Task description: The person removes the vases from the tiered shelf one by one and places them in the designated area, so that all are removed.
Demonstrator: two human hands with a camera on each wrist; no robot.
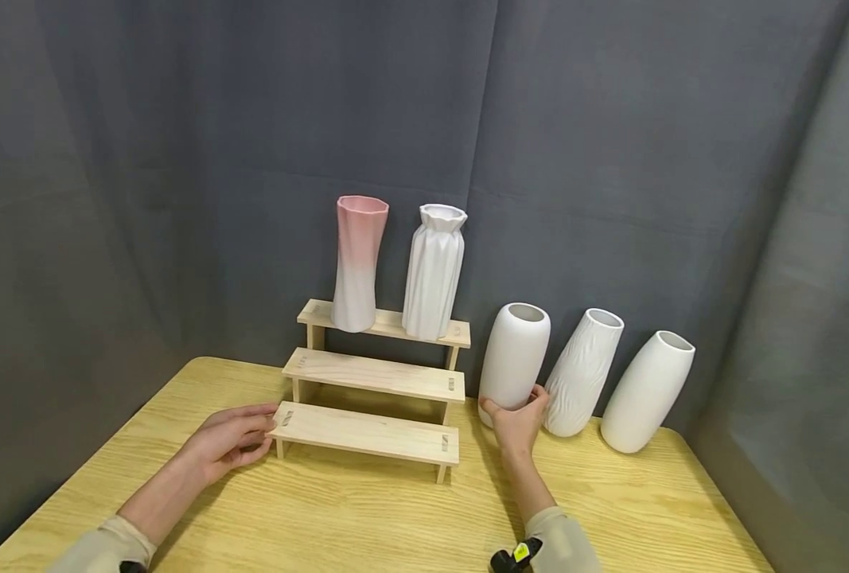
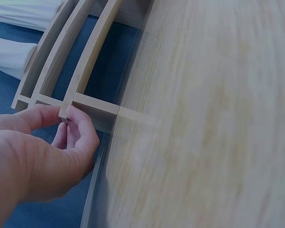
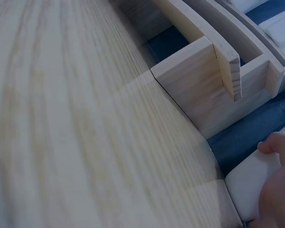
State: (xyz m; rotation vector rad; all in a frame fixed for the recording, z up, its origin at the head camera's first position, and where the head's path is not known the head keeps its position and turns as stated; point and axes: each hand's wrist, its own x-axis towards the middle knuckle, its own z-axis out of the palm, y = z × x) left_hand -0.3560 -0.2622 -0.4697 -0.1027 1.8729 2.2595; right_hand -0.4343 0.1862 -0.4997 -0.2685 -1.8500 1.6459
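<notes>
A three-tier wooden stand is on the table. My left hand pinches the left end of its lowest shelf between thumb and fingers; the left wrist view shows this hand at the shelf's corner. To the right of the stand, my right hand grips the lower part of a smooth white vase, which stands upright on the table. In the right wrist view only part of this vase shows, with the hand around it. On the top tier stand a pink-and-white vase and a pleated white vase.
Right of the gripped vase are a textured white vase and another smooth white vase, both on the wooden table. A grey curtain hangs close behind. The stand's middle shelf is bare.
</notes>
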